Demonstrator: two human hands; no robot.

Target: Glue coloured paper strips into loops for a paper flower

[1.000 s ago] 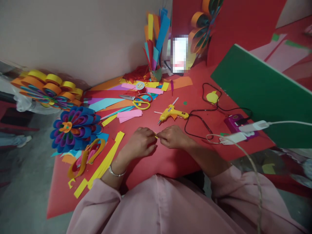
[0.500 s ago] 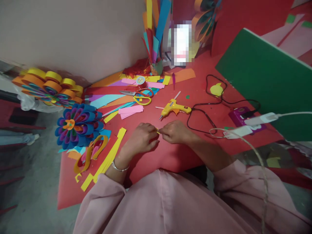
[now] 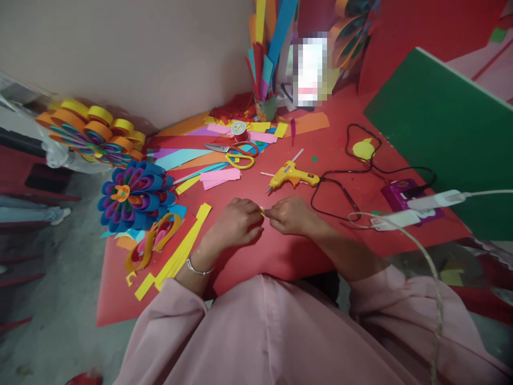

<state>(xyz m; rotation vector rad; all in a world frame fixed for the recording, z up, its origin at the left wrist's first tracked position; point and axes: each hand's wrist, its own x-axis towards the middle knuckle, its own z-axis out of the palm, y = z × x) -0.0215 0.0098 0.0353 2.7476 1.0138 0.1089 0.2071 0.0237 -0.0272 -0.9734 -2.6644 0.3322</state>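
Over the middle of a red board [image 3: 280, 256], my left hand [image 3: 234, 222] and my right hand [image 3: 292, 215] meet fingertip to fingertip. Both are closed in a pinch on a small yellow paper piece [image 3: 262, 211] held between them; only a sliver of it shows. A silver bangle sits on my left wrist. A yellow glue gun [image 3: 292, 175] lies just beyond my hands, its black cord looping off to the right.
Scissors [image 3: 236, 154] and coloured paper strips [image 3: 208, 160] lie behind the hands. Yellow strips [image 3: 180, 251] and a blue paper flower [image 3: 134, 195] are at left, an orange one [image 3: 94, 133] farther left. A green board [image 3: 444, 128], purple device [image 3: 404, 192] and white plugs [image 3: 425, 206] are at right.
The view has drifted, so the whole scene sits slightly right and higher. My hands stay together, pinching the yellow piece.
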